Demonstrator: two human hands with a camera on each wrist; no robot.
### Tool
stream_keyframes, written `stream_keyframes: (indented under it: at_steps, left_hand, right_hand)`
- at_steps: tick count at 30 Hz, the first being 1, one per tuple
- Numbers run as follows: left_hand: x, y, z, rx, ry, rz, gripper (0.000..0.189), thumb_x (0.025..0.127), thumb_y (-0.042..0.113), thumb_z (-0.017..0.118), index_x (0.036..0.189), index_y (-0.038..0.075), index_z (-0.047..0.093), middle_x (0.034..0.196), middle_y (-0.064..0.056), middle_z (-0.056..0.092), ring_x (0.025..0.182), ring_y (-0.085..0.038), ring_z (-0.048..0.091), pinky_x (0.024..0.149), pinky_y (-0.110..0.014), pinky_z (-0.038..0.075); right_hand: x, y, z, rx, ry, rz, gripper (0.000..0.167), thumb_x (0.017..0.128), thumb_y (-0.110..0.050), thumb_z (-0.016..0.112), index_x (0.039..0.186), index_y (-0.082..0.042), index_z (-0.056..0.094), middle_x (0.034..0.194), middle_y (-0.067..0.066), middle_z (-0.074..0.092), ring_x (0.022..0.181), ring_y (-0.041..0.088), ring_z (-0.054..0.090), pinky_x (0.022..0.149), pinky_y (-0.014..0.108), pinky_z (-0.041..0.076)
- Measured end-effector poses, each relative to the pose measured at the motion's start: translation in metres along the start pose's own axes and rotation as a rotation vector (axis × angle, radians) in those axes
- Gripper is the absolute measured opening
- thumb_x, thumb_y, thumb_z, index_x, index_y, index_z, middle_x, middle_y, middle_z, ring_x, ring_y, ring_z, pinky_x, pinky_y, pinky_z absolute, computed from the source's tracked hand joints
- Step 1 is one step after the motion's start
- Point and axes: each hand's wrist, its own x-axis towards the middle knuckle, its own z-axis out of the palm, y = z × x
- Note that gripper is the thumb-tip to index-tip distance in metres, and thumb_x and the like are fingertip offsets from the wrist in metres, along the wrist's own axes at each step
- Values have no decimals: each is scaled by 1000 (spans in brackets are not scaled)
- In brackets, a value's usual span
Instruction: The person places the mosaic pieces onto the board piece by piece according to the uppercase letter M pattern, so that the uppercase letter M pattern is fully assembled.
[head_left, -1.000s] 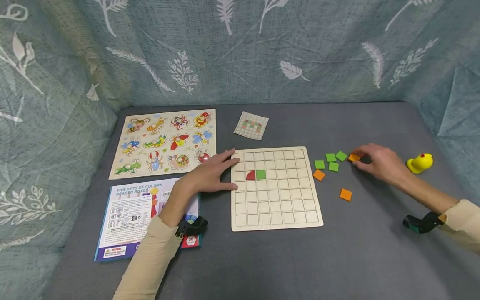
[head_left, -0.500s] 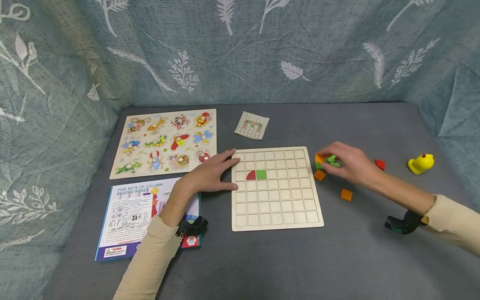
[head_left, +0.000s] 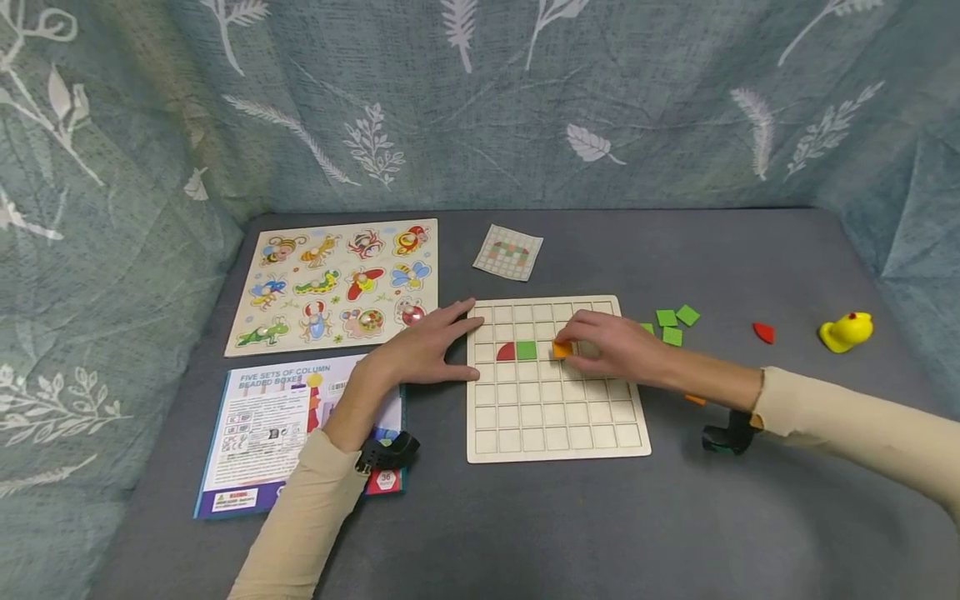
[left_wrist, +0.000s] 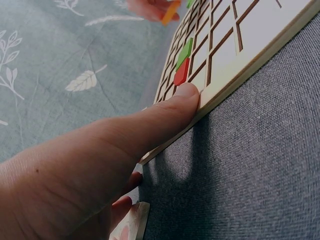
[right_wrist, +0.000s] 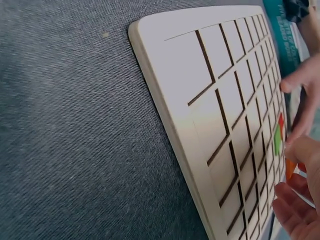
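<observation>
A pale wooden grid board point(head_left: 552, 417) lies in the middle of the table in the head view. Two tiles sit side by side in its cells: a red quarter-round tile point(head_left: 506, 352) and a green square tile point(head_left: 527, 350). My right hand point(head_left: 622, 346) pinches an orange square tile point(head_left: 561, 350) between thumb and fingers, over the board just right of the green one. At the board's left edge rests my left hand point(head_left: 427, 346), thumb and fingers spread; in the left wrist view its thumb point(left_wrist: 182, 100) lies on the rim.
Several green square tiles point(head_left: 667, 317) lie right of the board, with a red tile point(head_left: 763, 332) and a yellow duck point(head_left: 846, 332) farther right. A pattern card point(head_left: 508, 252) is behind the board. An insect puzzle point(head_left: 345, 287) and a printed box point(head_left: 258, 442) occupy the left.
My right hand has carried an orange tile leftward from the loose tiles to over the board. A red tile it was covering at the right now shows. My left hand stays at the board's edge.
</observation>
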Motion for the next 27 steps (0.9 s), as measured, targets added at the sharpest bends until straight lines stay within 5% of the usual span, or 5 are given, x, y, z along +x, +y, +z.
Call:
stream_keyframes:
  at_steps: [27]
  left_hand:
    - [1,2,-2,-8,2,3,80,86,43,71,149,6,38,161,-17,21,148,-37,23,118,-52,27]
  right_hand:
    - [22,0,12,-28,52,-109,15,82,-5,71,96,-10,72,93,4,63,79,13,59,67,28,52]
